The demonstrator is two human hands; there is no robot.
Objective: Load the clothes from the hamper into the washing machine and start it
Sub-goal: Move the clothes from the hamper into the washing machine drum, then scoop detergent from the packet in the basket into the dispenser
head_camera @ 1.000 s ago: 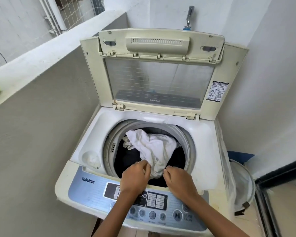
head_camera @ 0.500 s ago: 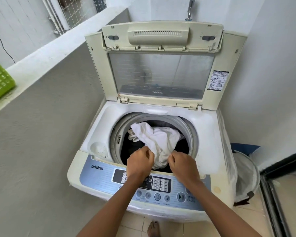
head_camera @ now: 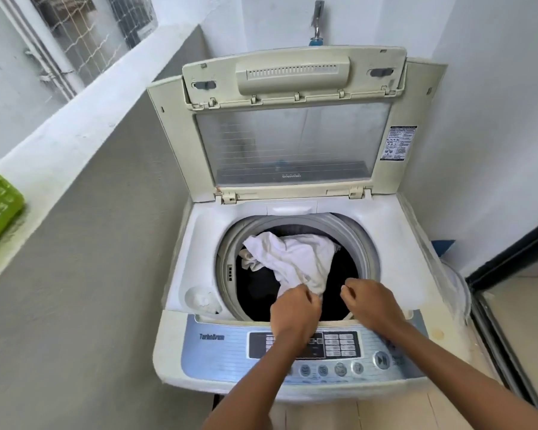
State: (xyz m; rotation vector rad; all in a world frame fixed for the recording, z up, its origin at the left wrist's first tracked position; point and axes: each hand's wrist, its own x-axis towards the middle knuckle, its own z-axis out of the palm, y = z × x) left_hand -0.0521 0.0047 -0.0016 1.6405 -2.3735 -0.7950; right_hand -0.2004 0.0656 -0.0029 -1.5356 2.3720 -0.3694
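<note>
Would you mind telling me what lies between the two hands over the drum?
In the head view, the lower tip of the white garment hangs between the left hand and right hand, over dark laundry.

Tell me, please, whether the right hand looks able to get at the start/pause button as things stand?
Probably yes. The right hand hovers at the drum's front edge, just above the control panel, and the start/pause button lies uncovered beside that forearm. Nothing lies between them; the hand appears loosely curled, apparently holding nothing.

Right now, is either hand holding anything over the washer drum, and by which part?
The left hand pinches the near, lower edge of the white garment. The right hand is curled beside it, apparently holding nothing, though its fingertips are hidden.
</note>
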